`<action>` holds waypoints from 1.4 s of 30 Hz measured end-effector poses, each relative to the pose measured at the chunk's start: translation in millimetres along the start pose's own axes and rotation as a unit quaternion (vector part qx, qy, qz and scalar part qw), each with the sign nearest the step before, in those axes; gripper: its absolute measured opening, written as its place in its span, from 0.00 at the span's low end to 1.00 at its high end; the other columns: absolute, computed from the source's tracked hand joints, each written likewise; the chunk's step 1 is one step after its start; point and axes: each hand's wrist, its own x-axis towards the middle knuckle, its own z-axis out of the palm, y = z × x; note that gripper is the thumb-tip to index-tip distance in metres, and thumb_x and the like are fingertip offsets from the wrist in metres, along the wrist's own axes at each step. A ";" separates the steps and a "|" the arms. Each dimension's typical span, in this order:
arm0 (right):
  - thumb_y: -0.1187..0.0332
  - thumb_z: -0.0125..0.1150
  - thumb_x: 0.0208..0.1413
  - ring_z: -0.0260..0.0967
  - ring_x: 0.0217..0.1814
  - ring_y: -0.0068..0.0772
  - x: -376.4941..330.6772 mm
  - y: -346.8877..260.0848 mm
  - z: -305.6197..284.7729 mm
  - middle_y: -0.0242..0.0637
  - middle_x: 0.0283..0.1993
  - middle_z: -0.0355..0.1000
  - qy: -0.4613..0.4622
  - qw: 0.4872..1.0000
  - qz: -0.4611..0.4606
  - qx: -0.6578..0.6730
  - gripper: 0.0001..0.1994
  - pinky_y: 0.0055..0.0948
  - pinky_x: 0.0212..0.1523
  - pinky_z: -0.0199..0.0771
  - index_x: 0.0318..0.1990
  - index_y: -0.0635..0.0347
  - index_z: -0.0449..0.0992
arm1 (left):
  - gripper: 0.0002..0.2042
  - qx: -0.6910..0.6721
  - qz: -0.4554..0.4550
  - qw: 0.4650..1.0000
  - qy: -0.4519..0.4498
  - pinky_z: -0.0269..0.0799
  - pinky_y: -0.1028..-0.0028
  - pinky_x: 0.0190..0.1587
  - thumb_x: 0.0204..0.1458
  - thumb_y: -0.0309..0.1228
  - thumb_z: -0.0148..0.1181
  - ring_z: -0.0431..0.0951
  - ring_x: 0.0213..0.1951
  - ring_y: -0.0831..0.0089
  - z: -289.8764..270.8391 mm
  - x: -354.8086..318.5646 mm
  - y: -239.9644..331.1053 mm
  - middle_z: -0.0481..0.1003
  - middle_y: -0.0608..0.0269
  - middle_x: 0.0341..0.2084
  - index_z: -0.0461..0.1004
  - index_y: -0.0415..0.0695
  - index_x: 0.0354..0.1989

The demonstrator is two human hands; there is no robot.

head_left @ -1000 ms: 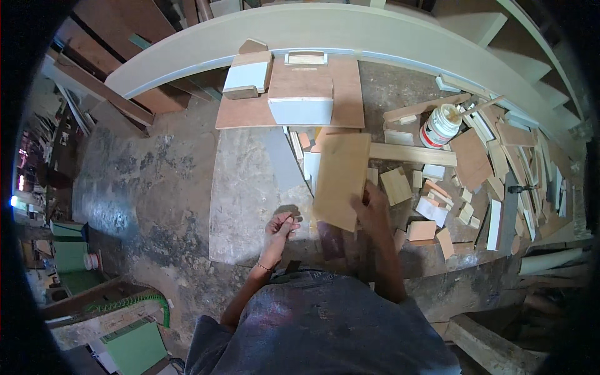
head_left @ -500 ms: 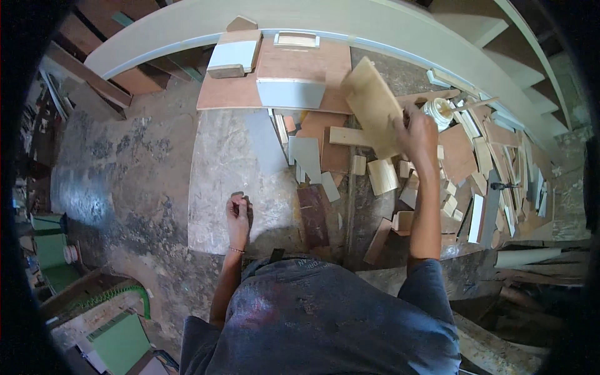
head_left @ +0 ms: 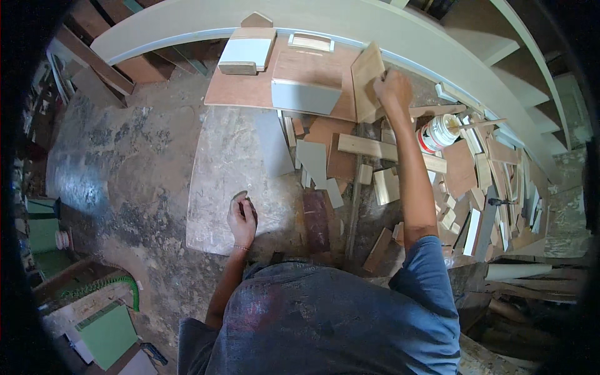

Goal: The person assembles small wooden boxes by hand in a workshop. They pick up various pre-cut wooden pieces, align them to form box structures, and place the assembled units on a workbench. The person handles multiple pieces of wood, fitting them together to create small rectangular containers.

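Note:
My right hand (head_left: 395,89) is closed on the edge of a thin wooden board (head_left: 366,78). That board stands tilted beside the right end of a reddish-brown panel (head_left: 236,90); whether it touches the panel I cannot tell. A box-like piece with a white front (head_left: 305,95) rests on the panel, left of the held board. Over the bare left part of the worktable (head_left: 209,169), my left hand (head_left: 241,222) has its fingers curled together. Something small and brownish shows at its fingertips, too small to name.
An open white tub (head_left: 430,139) with a stick (head_left: 481,124) across it stands right of my forearm. Wood offcuts (head_left: 459,165) crowd the table's right side. A long pale panel (head_left: 350,25) curves along the back. A white-topped block (head_left: 245,55) sits at the reddish panel's left.
My right hand has moved away from me and slightly left, taking the board to the reddish panel's right end. A wooden strip and the tub now show more fully. My left hand stays nearly in place.

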 end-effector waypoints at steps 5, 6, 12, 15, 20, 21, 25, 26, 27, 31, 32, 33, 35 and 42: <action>0.62 0.53 0.40 0.69 0.34 0.53 4.3 -3.1 24.2 0.56 0.29 0.70 0.020 0.999 0.029 0.007 0.14 0.41 0.38 0.68 0.26 0.68 0.74 | 0.09 -0.021 -0.021 1.000 -0.011 0.57 0.86 0.20 0.54 0.27 0.44 0.58 0.19 0.87 1.6 0.4 -4.1 0.62 0.72 0.19 0.65 0.37 0.40; 0.63 0.53 0.40 0.69 0.34 0.53 4.4 -1.1 26.1 0.56 0.29 0.70 0.029 0.999 0.022 0.017 0.14 0.41 0.38 0.68 0.26 0.68 0.74 | 0.09 -0.011 -0.013 1.000 -0.009 0.57 0.86 0.21 0.54 0.27 0.44 0.59 0.19 0.87 1.8 1.1 -4.3 0.62 0.72 0.19 0.65 0.37 0.40; 0.54 0.53 0.44 0.67 0.37 0.55 -8.1 4.8 -16.1 0.54 0.35 0.70 -0.043 0.977 0.014 0.210 0.21 0.40 0.41 0.66 0.35 0.68 0.73 | 0.09 0.055 0.018 0.998 0.016 0.64 0.77 0.30 0.53 0.27 0.45 0.68 0.26 0.74 0.9 1.3 -9.8 0.69 0.60 0.24 0.67 0.36 0.39; 0.56 0.58 0.41 0.67 0.42 0.52 -15.9 27.6 -1.9 0.54 0.39 0.69 -0.034 0.981 -0.037 0.188 0.26 0.37 0.44 0.65 0.44 0.67 0.68 | 0.09 0.095 0.086 0.991 0.027 0.60 0.84 0.24 0.54 0.28 0.44 0.61 0.21 0.85 1.3 4.4 -3.1 0.64 0.70 0.20 0.65 0.36 0.40; 0.64 0.64 0.35 0.66 0.45 0.50 -30.3 37.7 3.6 0.54 0.42 0.68 -0.047 0.974 -0.039 0.217 0.32 0.36 0.46 0.64 0.51 0.65 0.63 | 0.09 0.069 0.038 0.997 0.006 0.61 0.84 0.26 0.54 0.28 0.44 0.64 0.24 0.84 0.7 1.8 -13.9 0.67 0.68 0.22 0.66 0.37 0.40; 0.65 0.65 0.34 0.66 0.45 0.50 -31.8 39.1 5.1 0.53 0.42 0.68 -0.034 0.977 -0.050 0.205 0.32 0.37 0.46 0.64 0.51 0.65 0.62 | 0.09 0.073 0.040 0.997 0.006 0.61 0.84 0.26 0.54 0.28 0.44 0.64 0.23 0.84 0.7 1.5 -15.3 0.66 0.68 0.22 0.66 0.37 0.40; 0.69 0.65 0.33 0.66 0.44 0.49 -33.5 27.5 -0.8 0.54 0.41 0.68 -0.054 0.974 -0.025 0.217 0.32 0.37 0.44 0.65 0.51 0.66 0.62 | 0.09 0.065 0.029 0.997 0.007 0.61 0.84 0.26 0.54 0.28 0.44 0.63 0.23 0.84 1.4 1.1 -15.4 0.65 0.69 0.21 0.66 0.37 0.39; 0.69 0.65 0.33 0.67 0.43 0.50 -34.6 20.6 -3.3 0.54 0.40 0.68 -0.053 0.973 -0.034 0.224 0.32 0.37 0.44 0.65 0.51 0.66 0.62 | 0.09 0.058 0.021 0.998 0.005 0.61 0.84 0.26 0.54 0.28 0.44 0.63 0.23 0.84 1.9 2.3 -9.0 0.65 0.69 0.21 0.66 0.37 0.39; 0.70 0.65 0.33 0.67 0.43 0.50 -35.8 16.2 -3.5 0.55 0.40 0.68 -0.051 0.971 -0.042 0.230 0.32 0.37 0.43 0.66 0.51 0.67 0.62 | 0.09 0.061 0.020 0.998 0.007 0.62 0.80 0.30 0.53 0.28 0.45 0.66 0.26 0.77 1.8 2.8 -2.2 0.67 0.63 0.24 0.66 0.37 0.39; 0.67 0.65 0.34 0.71 0.33 0.45 -33.1 14.2 12.3 0.53 0.35 0.70 0.013 0.981 -0.120 0.151 0.32 0.35 0.34 0.68 0.52 0.63 0.63 | 0.10 0.063 0.007 0.998 0.005 0.66 0.72 0.37 0.52 0.28 0.45 0.71 0.33 0.63 0.0 2.9 2.3 0.70 0.52 0.30 0.67 0.36 0.39; 0.66 0.64 0.35 0.70 0.32 0.46 -30.1 13.6 16.4 0.54 0.33 0.70 0.018 0.983 -0.127 0.132 0.31 0.36 0.33 0.68 0.51 0.64 0.63 | 0.10 0.060 0.003 0.998 0.003 0.66 0.72 0.38 0.52 0.28 0.45 0.71 0.33 0.63 0.2 2.6 -4.5 0.70 0.52 0.30 0.67 0.36 0.39; 0.65 0.63 0.36 0.70 0.30 0.48 -27.2 13.0 18.9 0.55 0.31 0.70 0.023 0.984 -0.133 0.114 0.30 0.36 0.33 0.68 0.51 0.64 0.63 | 0.10 0.052 -0.004 0.999 0.003 0.66 0.72 0.37 0.52 0.28 0.45 0.71 0.32 0.63 0.9 2.3 -10.5 0.70 0.52 0.29 0.67 0.36 0.39; 0.64 0.61 0.38 0.69 0.30 0.50 -22.9 12.0 19.9 0.56 0.28 0.69 0.015 0.987 -0.120 0.102 0.29 0.37 0.33 0.67 0.51 0.65 0.63 | 0.10 0.033 -0.019 0.999 0.005 0.66 0.72 0.37 0.52 0.28 0.45 0.72 0.32 0.64 2.3 1.4 -17.5 0.70 0.53 0.29 0.67 0.36 0.38; 0.68 0.60 0.38 0.68 0.34 0.54 3.1 6.1 14.7 0.57 0.30 0.68 -0.004 0.987 -0.125 0.099 0.24 0.42 0.36 0.67 0.46 0.68 0.65 | 0.10 0.066 -0.020 0.998 0.005 0.67 0.72 0.34 0.52 0.28 0.45 0.71 0.29 0.64 0.9 2.4 0.0 0.70 0.53 0.26 0.68 0.36 0.38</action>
